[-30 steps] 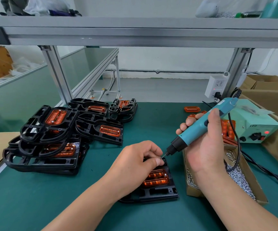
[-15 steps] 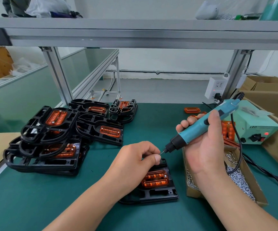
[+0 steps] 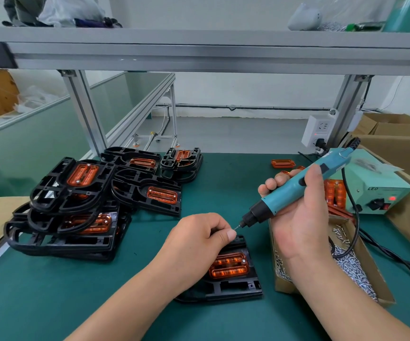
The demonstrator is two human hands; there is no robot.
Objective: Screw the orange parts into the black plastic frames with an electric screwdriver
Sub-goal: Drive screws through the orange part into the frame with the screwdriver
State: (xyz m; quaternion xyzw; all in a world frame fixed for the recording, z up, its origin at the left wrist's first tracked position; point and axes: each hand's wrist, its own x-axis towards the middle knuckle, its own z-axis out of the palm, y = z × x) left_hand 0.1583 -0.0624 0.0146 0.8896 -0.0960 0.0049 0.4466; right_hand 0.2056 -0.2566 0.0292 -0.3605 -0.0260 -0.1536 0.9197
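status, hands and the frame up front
Right hand grips electric screwdriver, bit above black frame. Left hand curled beside bit, contents hidden. Orange part sits in frame. Nothing blocking.

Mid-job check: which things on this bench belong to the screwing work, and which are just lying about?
Job: electric screwdriver in right hand; left hand by its bit; black frame with orange part; box of screws; stack of frames; loose orange parts; power unit.
Lying about: wall socket; cardboard boxes; bags on shelf.
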